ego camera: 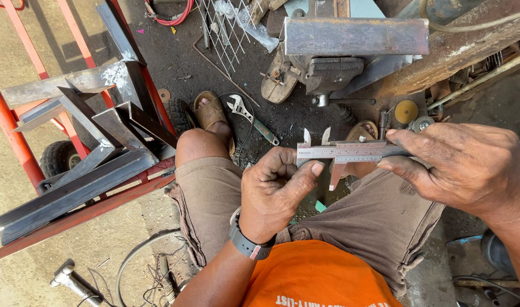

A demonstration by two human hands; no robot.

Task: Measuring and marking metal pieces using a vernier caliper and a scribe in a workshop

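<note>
Holding: the person grips a steel vernier caliper (351,151) at centre frame, above the knees, level across the lap.
Right hand: the right hand (470,167), right of centre, pinches the caliper's beam between thumb and fingers, covering its far end.
Left hand: the left hand (274,190), centre, is curled nearly into a fist, thumb tip pressed to the caliper's left end just under the small upper jaws; whether a small part sits inside the curl cannot be told.
Risk, reading: the thumb pressure on one end could tilt the beam, so the sliding jaw may sit skewed and the measure come out false.
Risk, drop: the caliper hangs over bare ground and sandalled feet; a slip of the pinch would let its pointed jaws fall toward the toes.
Risk, surroundings: cut angle-iron lengths (89,148) lie stacked on the red trolley (10,131) at left, sharp ends near the left knee; a shift of the leg could scrape it.
Nearby: an adjustable wrench (249,117) lies on the dark floor above the left knee; a bench vise (333,71) clamps a rusty steel bar (356,35) at upper centre.
Labels: no package or sign shows; only pale lettering along the bottom edge on the orange shirt (319,276), and fine graduations on the caliper.
</note>
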